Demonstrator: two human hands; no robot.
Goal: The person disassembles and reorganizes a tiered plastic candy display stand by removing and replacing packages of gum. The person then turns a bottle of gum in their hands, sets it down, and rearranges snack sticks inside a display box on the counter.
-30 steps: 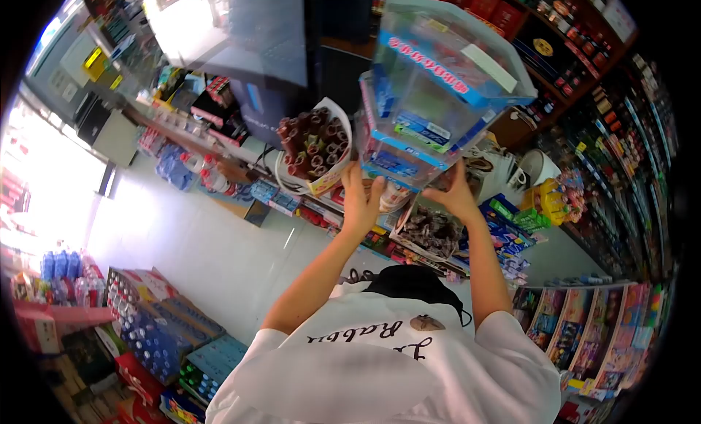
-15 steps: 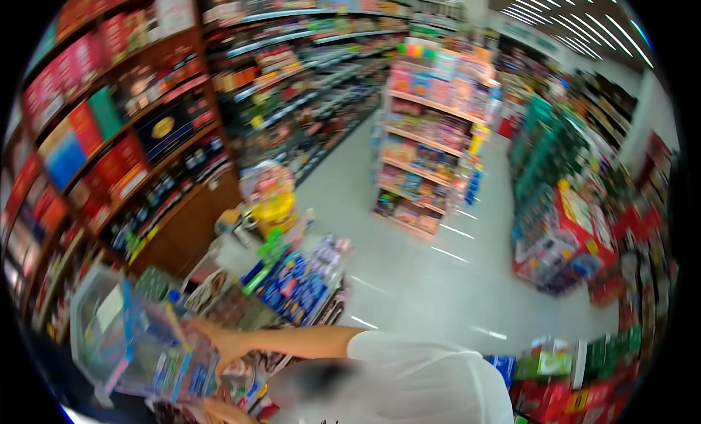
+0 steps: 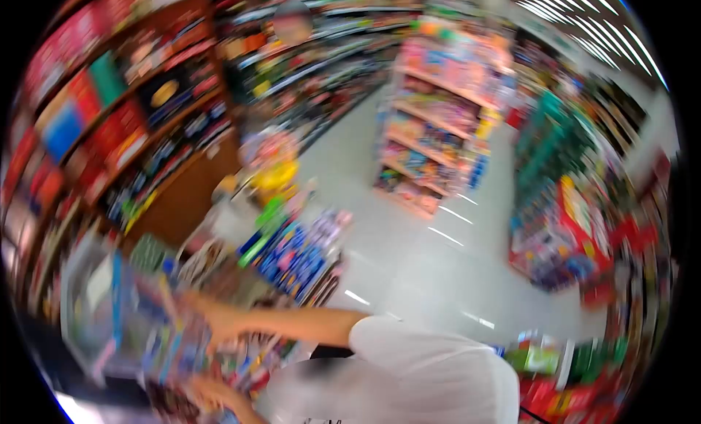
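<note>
A clear plastic box [image 3: 91, 296] with blue strips stands at the lower left, and small colored packs show through its side. My right hand [image 3: 212, 320] reaches from the white sleeve to the box's right end and overlaps its edge. Its fingers are smeared by motion, so I cannot see whether they grip it. Below it, my left hand [image 3: 212, 393] is near the box's lower right corner, its fingers blurred. Between the two hands lie several small colored packs [image 3: 252, 362], too blurred to name.
Blue packs [image 3: 296, 260] fill a display beyond my right forearm. A yellow container [image 3: 274, 177] stands behind them. Wooden shelves [image 3: 186, 198] with red boxes line the left. A pink display rack [image 3: 431, 143] stands on the pale floor, and boxed goods [image 3: 562, 241] are stacked at the right.
The whole view has shifted slightly and become more blurred. More of my left hand shows now. Both hands stay by the clear box's right end.
</note>
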